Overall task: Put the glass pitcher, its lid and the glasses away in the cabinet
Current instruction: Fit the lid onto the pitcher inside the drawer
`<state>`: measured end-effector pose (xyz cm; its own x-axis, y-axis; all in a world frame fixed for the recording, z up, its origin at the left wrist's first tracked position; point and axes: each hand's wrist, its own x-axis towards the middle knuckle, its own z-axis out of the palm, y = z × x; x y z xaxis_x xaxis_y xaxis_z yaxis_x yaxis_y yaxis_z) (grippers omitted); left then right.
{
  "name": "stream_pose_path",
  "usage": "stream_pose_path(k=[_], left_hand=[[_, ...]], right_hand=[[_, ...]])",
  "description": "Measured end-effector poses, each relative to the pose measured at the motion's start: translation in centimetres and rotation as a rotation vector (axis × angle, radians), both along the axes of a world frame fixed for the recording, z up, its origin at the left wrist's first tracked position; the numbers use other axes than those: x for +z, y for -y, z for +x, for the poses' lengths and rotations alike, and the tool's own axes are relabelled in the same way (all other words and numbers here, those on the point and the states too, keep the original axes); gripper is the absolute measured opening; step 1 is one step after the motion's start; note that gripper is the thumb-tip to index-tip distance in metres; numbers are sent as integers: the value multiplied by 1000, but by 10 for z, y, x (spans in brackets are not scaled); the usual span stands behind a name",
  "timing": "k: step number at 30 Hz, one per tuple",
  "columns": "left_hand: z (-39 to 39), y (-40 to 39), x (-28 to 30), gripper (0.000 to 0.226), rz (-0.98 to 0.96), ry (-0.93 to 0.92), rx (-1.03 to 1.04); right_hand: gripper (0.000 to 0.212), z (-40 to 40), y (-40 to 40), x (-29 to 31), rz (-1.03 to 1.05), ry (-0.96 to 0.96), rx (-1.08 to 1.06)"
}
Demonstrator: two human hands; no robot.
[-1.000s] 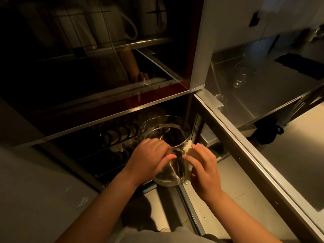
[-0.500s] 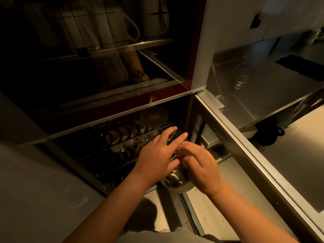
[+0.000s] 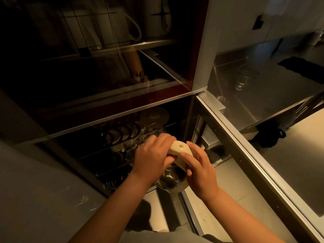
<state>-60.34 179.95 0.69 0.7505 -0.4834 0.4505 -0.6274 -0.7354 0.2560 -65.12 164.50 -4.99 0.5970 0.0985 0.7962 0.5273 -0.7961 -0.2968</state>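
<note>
Both hands sit on the pitcher at the mouth of the lower cabinet shelf: the left hand (image 3: pixel 154 156) curls over its top and near side, the right hand (image 3: pixel 198 165) has its fingers wrapped on the cream handle (image 3: pixel 179 151), so both are clamped on the one thing. The glass pitcher (image 3: pixel 172 179) is tipped, base toward the camera, handle up, and hangs at the front edge of the shelf, not yet set down as far as I can tell. Behind the hands the cabinet (image 3: pixel 112 118) is open at the lower level – a rack of bowls or cups (image 3: pixel 121 134) stands in a row there, with a pale round plate (image 3: pixel 154 115) further back; too dark to tell if that is the lid. The upper part is behind a dark glass door (image 3: pixel 87 58), with white jugs dimly seen through it. Off to the right, on the steel counter (image 3: pixel 273 95), one glass (image 3: pixel 244 78) stands well apart from the cabinet – still to be put away. My read: early to middle of the task; the pitcher is going in now, at least one glass is left, the lid I cannot account for.
</note>
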Motion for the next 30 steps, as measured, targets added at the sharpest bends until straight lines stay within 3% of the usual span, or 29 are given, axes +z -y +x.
stream_pose_path(k=[4,7,9,13,18,21,23,27,30], left_hand=[[-2,2,3,52,-18,-25,88],[-2,4,10,50,55,22,102],[0,7,12,46,84,52,1],[0,7,10,44,33,-64,-95],[-2,8,2,50,28,-77,-97],[-4,7,0,57,72,-41,-124],[-4,6,1,60,94,-44,-123],[-2,5,9,56,118,-25,-97],[-1,5,14,49,163,-71,-93]], right_hand=[[46,14,-3,9,-22,29,6],[44,22,1,14,-105,29,16],[37,24,2,14,-96,-16,-39],[25,21,0,14,-112,26,-8],[47,11,0,5,83,-125,-94],[54,8,-2,-4,99,-176,-96],[61,12,-3,-6,119,-150,-79],[44,26,2,1,5,5,-26],[45,33,4,6,-93,48,20]])
